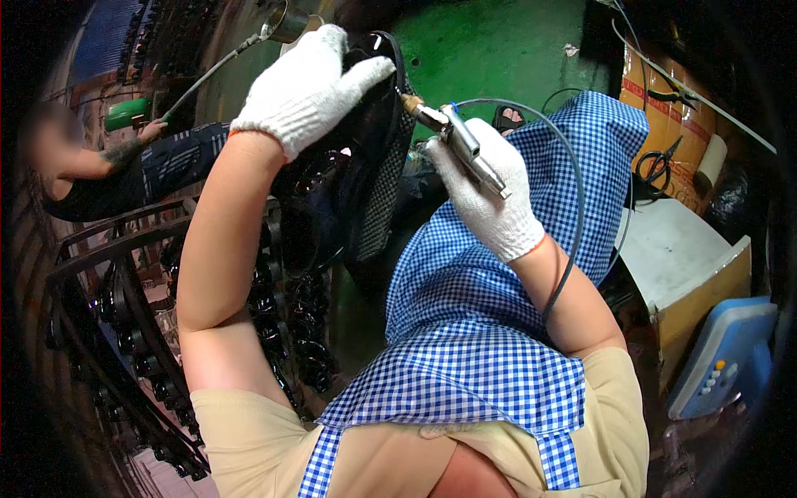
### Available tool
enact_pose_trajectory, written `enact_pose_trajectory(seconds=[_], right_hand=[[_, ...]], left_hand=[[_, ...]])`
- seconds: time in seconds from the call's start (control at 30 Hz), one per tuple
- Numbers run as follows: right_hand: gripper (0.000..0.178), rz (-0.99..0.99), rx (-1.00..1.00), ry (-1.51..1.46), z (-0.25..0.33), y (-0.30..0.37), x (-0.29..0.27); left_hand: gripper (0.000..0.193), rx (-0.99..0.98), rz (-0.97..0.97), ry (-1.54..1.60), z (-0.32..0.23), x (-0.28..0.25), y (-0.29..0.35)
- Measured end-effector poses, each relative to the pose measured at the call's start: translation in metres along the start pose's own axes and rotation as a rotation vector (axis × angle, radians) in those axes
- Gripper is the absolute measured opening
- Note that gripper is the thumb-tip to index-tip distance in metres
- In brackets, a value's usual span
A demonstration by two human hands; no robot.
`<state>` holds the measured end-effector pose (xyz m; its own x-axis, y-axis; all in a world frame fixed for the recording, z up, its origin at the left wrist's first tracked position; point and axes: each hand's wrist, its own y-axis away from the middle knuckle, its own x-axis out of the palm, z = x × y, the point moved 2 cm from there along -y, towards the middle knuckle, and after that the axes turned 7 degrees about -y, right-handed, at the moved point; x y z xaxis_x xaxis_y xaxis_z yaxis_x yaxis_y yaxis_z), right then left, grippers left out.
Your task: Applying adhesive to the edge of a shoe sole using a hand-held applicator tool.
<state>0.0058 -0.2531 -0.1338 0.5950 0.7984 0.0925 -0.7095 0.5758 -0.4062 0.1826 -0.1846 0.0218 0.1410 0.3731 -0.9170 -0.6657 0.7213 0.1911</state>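
Observation:
My left hand [303,95], in a white knitted glove, is at the top of a glossy black piece with a curved rim. Its thumb stretches across toward the rim, and the black piece shows between thumb and fingers; the fingertips are partly hidden. Grey mesh-like texture [388,178] covers the piece's right side. My right hand [498,187], gloved alike, is wrapped round a silver air gun [465,143] with a brass-coloured tip. That tip points up and left, close to the black rim. A thin grey hose [579,199] loops from the gun past my right forearm.
At left, a co-worker's hand [152,131] grips a long wand [207,76] ending in a metal cup [286,23]. Dark racks [124,257] hold several glossy black parts. On the right are black scissors [658,168], a cardboard box [706,311] and a blue-and-white plastic object [722,357].

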Motion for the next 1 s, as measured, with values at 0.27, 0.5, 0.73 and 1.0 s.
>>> enact_pose_trajectory(seconds=[0.27, 0.5, 0.73, 1.0], right_hand=[[0.016, 0.097, -0.023, 0.007, 0.009, 0.025, 0.017], [0.018, 0.227, -0.041, 0.009, 0.020, 0.045, 0.016], [0.021, 0.200, -0.057, 0.150, 0.016, 0.038, -0.012], [0.025, 0.209, 0.302, -0.003, -0.022, 0.023, 0.002]], left_hand=[[0.076, -0.213, -0.015, 0.217, 0.040, 0.024, -0.007], [0.080, -0.200, -0.036, 0.125, 0.052, 0.032, -0.009], [0.060, -0.198, -0.281, 0.653, 0.051, 0.022, 0.046], [0.021, 0.122, -0.272, 0.742, -0.001, 0.049, 0.203]])
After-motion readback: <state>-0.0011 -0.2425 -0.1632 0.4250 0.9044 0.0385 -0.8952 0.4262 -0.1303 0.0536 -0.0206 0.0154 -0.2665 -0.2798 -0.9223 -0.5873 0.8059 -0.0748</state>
